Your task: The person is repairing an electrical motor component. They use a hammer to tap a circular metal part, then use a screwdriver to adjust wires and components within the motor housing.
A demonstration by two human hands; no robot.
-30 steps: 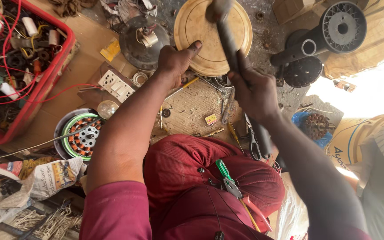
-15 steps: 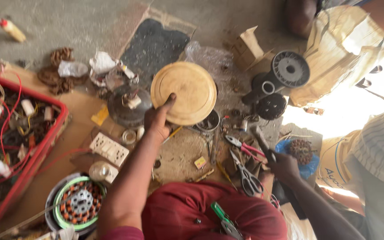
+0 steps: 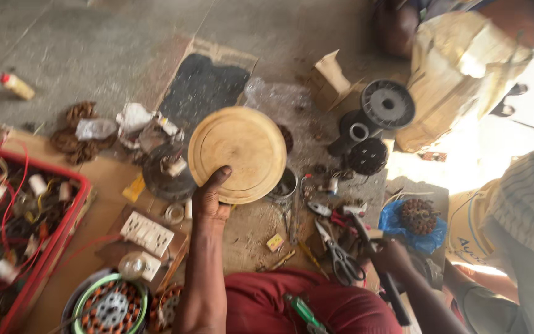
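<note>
Head view, we've dropped our right hand (image 3: 390, 256) low by the scissors (image 3: 340, 256), fingers wrapped round a dark tool (image 3: 378, 272), left hand (image 3: 210, 198) fingers pressed on the round tan wooden disc (image 3: 237, 154), flat on the floor (image 3: 94, 49).

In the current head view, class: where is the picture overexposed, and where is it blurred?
Head view: sunlight burns out the right edge beside the pale sack; the right hand and its dark tool are smeared by motion; the left hand on the round wooden disc shows fairly sharp.
</note>
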